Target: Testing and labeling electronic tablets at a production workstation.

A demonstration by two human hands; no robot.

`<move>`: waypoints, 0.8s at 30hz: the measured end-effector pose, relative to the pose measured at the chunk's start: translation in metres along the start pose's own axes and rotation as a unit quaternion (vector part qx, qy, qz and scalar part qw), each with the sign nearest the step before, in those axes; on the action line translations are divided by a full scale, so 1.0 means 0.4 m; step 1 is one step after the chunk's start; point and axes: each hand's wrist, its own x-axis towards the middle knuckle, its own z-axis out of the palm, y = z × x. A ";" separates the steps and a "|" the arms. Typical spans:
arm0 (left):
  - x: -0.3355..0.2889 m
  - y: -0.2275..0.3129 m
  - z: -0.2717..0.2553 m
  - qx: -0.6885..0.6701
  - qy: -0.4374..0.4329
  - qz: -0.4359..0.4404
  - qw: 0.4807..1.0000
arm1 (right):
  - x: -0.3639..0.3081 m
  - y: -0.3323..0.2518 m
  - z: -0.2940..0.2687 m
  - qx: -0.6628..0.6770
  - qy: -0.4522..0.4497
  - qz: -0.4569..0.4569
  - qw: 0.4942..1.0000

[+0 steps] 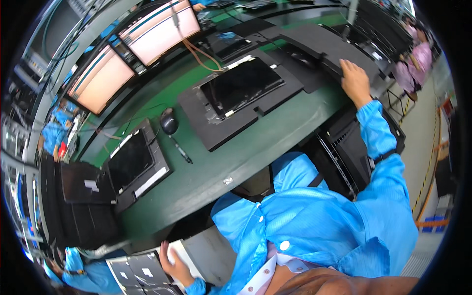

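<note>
My left hand [173,265] is low at the left, fingers apart, beside a stack of flat black panels [141,265] with white labels; whether it touches them I cannot tell. Stretched out to the right, my right hand [356,82] has its fingers extended at the edge of a black pad [312,46] at the bench's right end; nothing shows in its grasp. Between the hands, a dark screen panel [241,87] lies on a black foam block [196,120]. A smaller dark panel [130,161] rests on another block at the left.
The green bench [206,184] curves across the view. On it are a black mouse [168,121] and a pen [182,150]. Two lit monitors [160,32] stand at the back. A black foam stack [91,223] is at the left. A person in pink [418,64] sits far right.
</note>
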 end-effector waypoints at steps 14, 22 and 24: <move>-0.197 0.021 -0.083 -0.684 0.106 -0.198 0.694 | -0.123 -0.765 -0.423 0.449 0.257 -0.609 0.602; -0.624 -0.109 -0.329 -0.316 0.365 -0.418 0.770 | -0.420 -1.283 -0.559 0.604 0.126 -0.722 0.314; -0.664 -0.168 -0.341 -0.215 0.377 -0.459 0.775 | -0.504 -1.343 -0.546 0.620 0.083 -0.729 0.280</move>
